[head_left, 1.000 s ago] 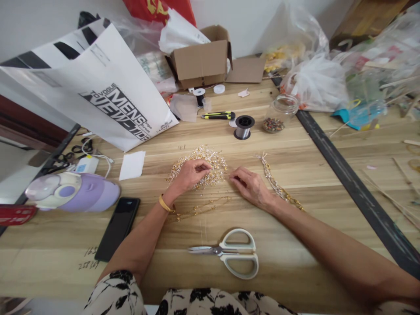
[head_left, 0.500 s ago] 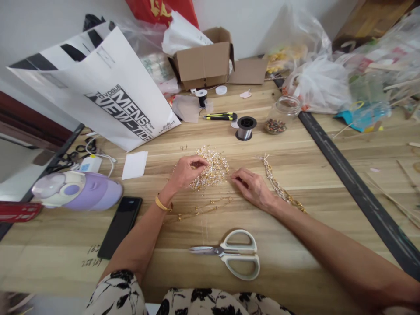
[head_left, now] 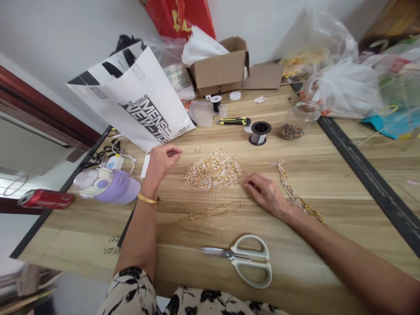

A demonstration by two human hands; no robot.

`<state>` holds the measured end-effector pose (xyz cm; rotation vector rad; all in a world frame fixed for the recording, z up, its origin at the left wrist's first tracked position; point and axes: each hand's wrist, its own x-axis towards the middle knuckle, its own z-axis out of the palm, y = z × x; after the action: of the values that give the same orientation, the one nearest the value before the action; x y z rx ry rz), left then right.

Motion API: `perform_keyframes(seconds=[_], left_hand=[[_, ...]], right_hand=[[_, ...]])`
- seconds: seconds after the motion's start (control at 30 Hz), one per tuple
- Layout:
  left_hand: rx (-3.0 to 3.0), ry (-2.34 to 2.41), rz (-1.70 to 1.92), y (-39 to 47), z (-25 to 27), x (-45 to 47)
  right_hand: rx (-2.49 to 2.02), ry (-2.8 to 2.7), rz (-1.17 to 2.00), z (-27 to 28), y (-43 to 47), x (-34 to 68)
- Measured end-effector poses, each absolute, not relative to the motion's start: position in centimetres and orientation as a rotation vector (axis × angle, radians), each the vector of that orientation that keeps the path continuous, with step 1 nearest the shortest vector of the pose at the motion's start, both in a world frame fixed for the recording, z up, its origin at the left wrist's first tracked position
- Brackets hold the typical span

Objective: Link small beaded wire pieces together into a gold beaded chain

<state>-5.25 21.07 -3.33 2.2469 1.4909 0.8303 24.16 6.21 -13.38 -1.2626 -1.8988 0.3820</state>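
A loose pile of gold and clear beads lies on the wooden table. To its upper left is my left hand, lifted clear of the pile, with thumb and fingers pinched together. What those fingertips hold, if anything, is too small to make out. At the pile's right edge rests my right hand, its thumb and forefinger also pressed together on something I cannot make out. A fine gold beaded strand stretches across the table below the pile. Right of my right hand lies a bundle of bead strands, partly behind my forearm.
White-handled scissors lie nearest me. Behind the pile are a wire spool, a yellow-black utility knife and a glass jar of beads. A white paper bag, purple bottle and red can stand left.
My left hand has moved off the bead pile, up and to the left, its fingers still pinched. My right hand stays by the pile's right edge. The camera's view has turned left.
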Motion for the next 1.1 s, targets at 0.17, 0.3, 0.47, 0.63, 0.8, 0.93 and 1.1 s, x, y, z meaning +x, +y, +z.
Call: perform_keyframes(seconds=[0.17,0.3,0.47,0.63,0.8,0.93,1.1], left_hand=[[2.485,1.835,0.387,21.9,-3.3,-7.3],[2.559,1.941,-0.066,22.4,-4.1,-8.3],[2.573,1.896,-0.331,22.7,-4.8,-8.6],[2.634,1.825,-0.119,22.5,-4.9,-8.4],[2.654,1.487,0.298,21.2,-4.3,-5.7],[2.597,1.031,0.366,18.8,-4.2,-1.5],[2.706,0.794,0.278,16.3,-6.1,2.2]], right_hand=[[-1.268,-1.902,0.386,-13.5,6.2,24.2],[-1.274,-1.897,0.393,-13.5,6.3,24.2],[-1.281,-1.904,0.402,-13.5,6.3,24.3],[-1.258,-1.871,0.404,-13.5,6.4,24.3],[-1.24,-1.875,0.416,-13.5,6.3,24.3],[-1.225,-1.875,0.421,-13.5,6.3,24.4],[-1.24,-1.895,0.416,-13.5,6.3,24.4]])
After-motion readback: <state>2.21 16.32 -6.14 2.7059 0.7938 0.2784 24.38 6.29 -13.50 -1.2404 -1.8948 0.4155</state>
